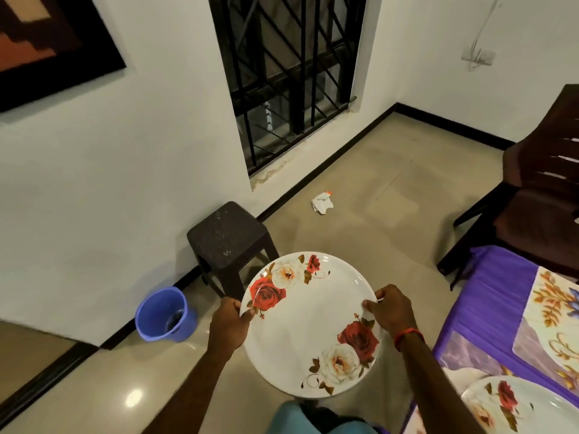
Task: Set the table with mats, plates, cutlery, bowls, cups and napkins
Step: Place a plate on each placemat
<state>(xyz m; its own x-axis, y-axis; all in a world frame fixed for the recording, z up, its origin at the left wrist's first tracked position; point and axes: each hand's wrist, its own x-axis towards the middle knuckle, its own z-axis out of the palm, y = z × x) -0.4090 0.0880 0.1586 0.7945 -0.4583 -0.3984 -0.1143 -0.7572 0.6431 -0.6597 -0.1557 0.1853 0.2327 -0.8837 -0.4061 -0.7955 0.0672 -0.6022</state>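
A strip of pale blue clothing (pixel 294 418) fills the bottom centre of the frame, and just above it a white plate (pixel 310 327) printed with red and cream roses is held in the air over the floor, left of the counter (pixel 482 308). The left hand (pixel 230 321) grips the plate's left rim with the thumb on top; the right hand (pixel 391 308) pinches the right rim, a red thread (pixel 407 335) round its wrist. At the lower right the counter wears a purple cloth, with a floral mat (pixel 551 324) on it and a second rose plate (pixel 513 405) lying on another mat at the bottom edge. A dark chair (pixel 539 183) stands at the counter's far end on the right. Beyond the held plate, a dark stool (pixel 228 233) sits against the wall, a blue bucket (pixel 163 314) to its lower left. A crumpled paper (pixel 322 204) lies on the floor below the barred window (pixel 291 73). A dark-framed picture (pixel 47 36) hangs upper left, a wall socket (pixel 478 56) upper right
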